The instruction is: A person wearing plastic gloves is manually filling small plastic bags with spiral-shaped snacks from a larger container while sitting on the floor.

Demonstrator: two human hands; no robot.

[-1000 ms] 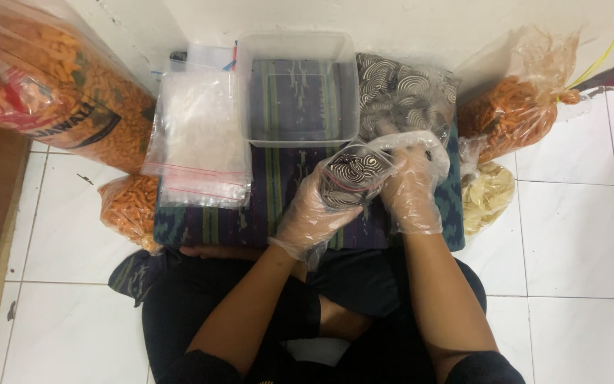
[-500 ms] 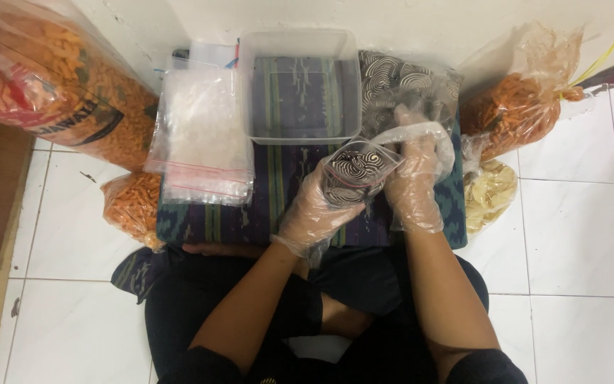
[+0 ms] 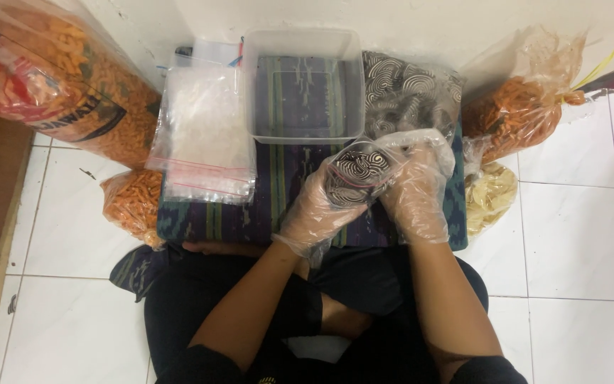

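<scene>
1. Down on the white tiled floor [image 3: 577, 235], a person sits cross-legged at a dark striped woven cloth [image 3: 278, 192], both hands in thin clear plastic gloves.
2. Left hand [image 3: 321, 210] has its grip clamped around a small clear bag [image 3: 355, 171] from below; it is packed with black-and-white spiral snacks.
3. Right hand [image 3: 417, 195] pinches the bag's loose open top, fingers together on the plastic, just above the cloth in front of the knees.
4. Behind the hands, a clear rectangular plastic tub [image 3: 250, 92] sits on the cloth with nothing visible inside; the stripes show through its bottom.
5. Right of the tub, a large clear bag [image 3: 410, 96] holds more of the same spiral snacks, touching the tub's side.
6. Left of the tub lies a stack of small zip bags [image 3: 204, 135] with red seal lines.
7. Far left, a big sack [image 3: 51, 85] of orange snack sticks leans by the wall, and a smaller bag [image 3: 131, 206] of the same lies beside the cloth.
8. Far right, another bag of orange sticks [image 3: 516, 114], and below it a bag of pale yellow chips [image 3: 488, 195].
</scene>
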